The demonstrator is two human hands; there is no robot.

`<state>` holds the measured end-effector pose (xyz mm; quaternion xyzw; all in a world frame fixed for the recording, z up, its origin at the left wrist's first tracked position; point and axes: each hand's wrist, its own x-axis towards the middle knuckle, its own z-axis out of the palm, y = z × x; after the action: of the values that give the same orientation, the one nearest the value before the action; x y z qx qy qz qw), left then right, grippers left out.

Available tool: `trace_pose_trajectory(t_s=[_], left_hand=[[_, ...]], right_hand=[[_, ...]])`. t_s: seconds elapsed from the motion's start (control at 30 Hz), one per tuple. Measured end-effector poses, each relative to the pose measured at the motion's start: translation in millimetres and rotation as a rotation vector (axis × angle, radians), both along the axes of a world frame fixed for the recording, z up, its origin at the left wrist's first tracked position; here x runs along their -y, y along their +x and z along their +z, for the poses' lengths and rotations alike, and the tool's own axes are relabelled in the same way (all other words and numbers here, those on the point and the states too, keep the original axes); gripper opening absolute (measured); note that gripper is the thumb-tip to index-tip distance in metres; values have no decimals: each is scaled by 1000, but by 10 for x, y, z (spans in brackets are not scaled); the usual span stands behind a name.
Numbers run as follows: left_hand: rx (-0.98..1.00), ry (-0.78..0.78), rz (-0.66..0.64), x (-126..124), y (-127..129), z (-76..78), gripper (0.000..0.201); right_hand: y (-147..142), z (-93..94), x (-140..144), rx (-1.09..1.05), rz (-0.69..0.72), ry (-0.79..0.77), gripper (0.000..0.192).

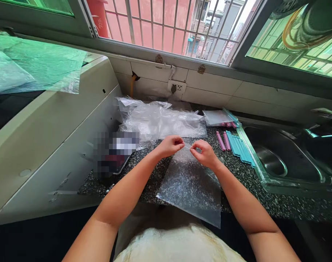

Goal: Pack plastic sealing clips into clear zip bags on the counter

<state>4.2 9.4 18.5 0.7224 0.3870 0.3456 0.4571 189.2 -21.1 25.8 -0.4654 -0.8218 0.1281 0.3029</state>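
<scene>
A clear plastic bag [190,185] lies on the dark speckled countertop [277,203], its lower edge hanging over the front. My left hand [170,145] pinches the bag's top edge at the left. My right hand [204,153] pinches the same edge a little to the right. Both hands are closed on the bag's opening. Just right of my hands lie pink sealing sticks [222,140] and several teal sealing sticks [240,147].
A heap of clear plastic bags [160,122] sits behind my hands, with a flat bag [216,117] beside it. A steel sink [280,160] is at the right. A white appliance [46,138] stands at the left. A blurred object [114,153] rests by it.
</scene>
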Motion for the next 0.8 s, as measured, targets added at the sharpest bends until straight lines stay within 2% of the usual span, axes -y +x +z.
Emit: trace_pose_trajectory(t_s=[0.27,0.47,0.8], left_hand=[[54,-72,49,4,18,7,15],[54,-51,61,2,33,-10,13],[27,4,63,-4,22,-11,13]], right_hand=[[11,28,-2,-81,-36,68,14],[35,69,-7,-144,-85,106,14],[70,89,-15,-145,-69,31,11]])
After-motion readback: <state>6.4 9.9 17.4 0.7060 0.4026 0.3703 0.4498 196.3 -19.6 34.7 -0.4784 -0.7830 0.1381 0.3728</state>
